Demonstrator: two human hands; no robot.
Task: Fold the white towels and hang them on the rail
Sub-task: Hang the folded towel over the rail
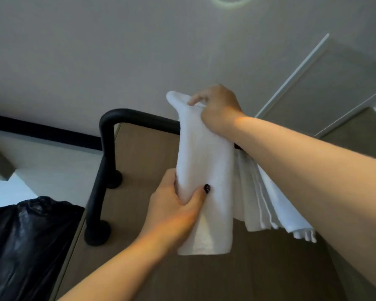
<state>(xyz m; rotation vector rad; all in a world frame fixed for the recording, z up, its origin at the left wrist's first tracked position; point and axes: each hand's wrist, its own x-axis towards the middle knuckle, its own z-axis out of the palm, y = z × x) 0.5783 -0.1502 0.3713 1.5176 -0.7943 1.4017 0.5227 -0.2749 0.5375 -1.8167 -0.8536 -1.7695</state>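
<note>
- Your right hand (217, 109) grips the folded towel's (204, 170) top above the black rail (139, 119).
- Your left hand (178, 205) clamps its lower left edge.
- A second towel (267, 203) hangs just beside it on the right.

A folded white towel (204, 170) hangs over the black rail (139, 118), with the right hand (217, 107) gripping its top fold and the left hand (178, 200) pinching its left edge lower down. Just to its right a second white towel (267, 203) hangs from the rail. A black plastic bag (28, 242) sits at the near left.
</note>
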